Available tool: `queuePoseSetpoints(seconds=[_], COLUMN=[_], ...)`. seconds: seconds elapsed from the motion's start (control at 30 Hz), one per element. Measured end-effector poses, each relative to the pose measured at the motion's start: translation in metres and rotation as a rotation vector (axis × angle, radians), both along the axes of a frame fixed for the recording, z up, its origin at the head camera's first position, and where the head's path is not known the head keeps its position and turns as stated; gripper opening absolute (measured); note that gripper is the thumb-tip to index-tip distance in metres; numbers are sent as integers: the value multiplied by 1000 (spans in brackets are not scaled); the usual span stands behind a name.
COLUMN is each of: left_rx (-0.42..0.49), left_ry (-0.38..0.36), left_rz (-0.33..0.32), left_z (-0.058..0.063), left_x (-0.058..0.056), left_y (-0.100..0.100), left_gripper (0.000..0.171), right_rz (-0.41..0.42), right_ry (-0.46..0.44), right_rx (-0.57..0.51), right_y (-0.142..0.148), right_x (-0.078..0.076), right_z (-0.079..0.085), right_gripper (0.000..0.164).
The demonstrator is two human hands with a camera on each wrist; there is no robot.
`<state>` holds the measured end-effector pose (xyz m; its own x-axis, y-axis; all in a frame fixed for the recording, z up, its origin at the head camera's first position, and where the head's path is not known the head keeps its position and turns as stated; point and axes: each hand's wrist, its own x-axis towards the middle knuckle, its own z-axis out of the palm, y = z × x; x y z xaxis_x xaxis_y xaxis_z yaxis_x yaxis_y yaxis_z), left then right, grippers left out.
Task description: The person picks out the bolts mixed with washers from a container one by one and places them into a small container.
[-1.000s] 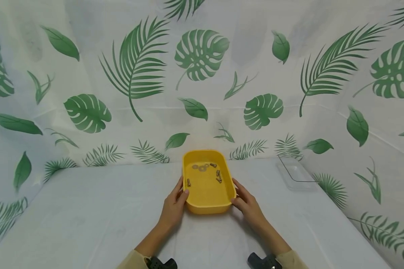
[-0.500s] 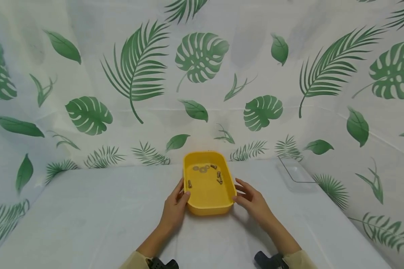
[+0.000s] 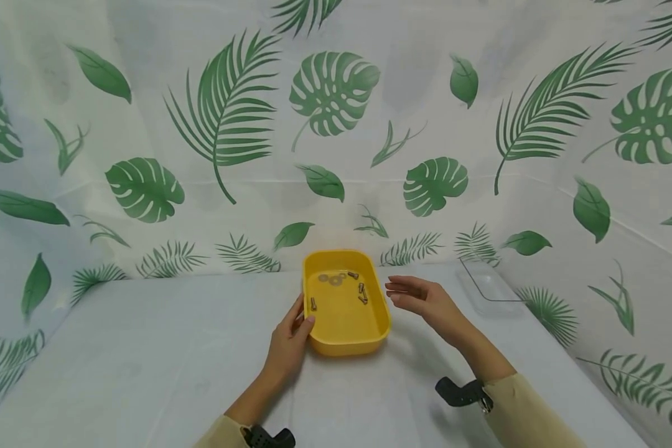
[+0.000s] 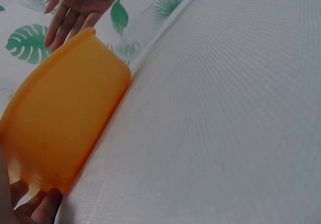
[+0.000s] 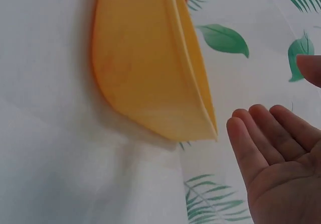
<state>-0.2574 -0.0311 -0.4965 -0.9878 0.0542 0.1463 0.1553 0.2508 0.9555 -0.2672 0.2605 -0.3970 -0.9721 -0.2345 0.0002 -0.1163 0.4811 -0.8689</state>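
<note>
A yellow plastic tray (image 3: pixel 344 323) stands on the white table, holding several small metal bolts (image 3: pixel 362 289) and several flat round washers (image 3: pixel 335 280). One more bolt (image 3: pixel 313 303) lies apart, by the tray's left wall. My left hand (image 3: pixel 287 348) holds the tray's near left side, thumb at the rim and fingers against the outer wall. My right hand (image 3: pixel 428 305) is raised off the tray's right side, touching nothing. Its fingers (image 5: pixel 261 138) are extended in the right wrist view, with the tray's outer wall (image 5: pixel 140 58) beside them.
A clear plastic container (image 3: pixel 488 305) sits at the table's back right corner. Behind the table (image 3: pixel 173 361) hangs a white cloth (image 3: pixel 369 199) printed with green leaves, and it continues along both sides.
My right hand has let go of the tray's right side and moved up and away from it. The left hand and the tray stay in place.
</note>
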Motion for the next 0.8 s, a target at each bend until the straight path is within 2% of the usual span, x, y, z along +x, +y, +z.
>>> queuePoseSetpoints(seconds=[0.2, 0.47, 0.6, 0.8], left_rx=[6, 1, -7, 12], left_ry=[-9, -8, -11, -18], left_rz=[-4, -4, 10, -6], left_z=[-1, 1, 0, -1], left_x=[-1, 1, 1, -1], left_y=[-1, -1, -1, 0], left_gripper=[60, 59, 59, 60], right_rz=[87, 200, 215, 193], right_ry=[-122, -268, -347, -474], right_rx=[43, 24, 11, -82], right_y=[-15, -41, -59, -81], right_x=[-17, -40, -51, -68], right_z=[5, 9, 8, -2], right_gripper=[56, 56, 52, 51])
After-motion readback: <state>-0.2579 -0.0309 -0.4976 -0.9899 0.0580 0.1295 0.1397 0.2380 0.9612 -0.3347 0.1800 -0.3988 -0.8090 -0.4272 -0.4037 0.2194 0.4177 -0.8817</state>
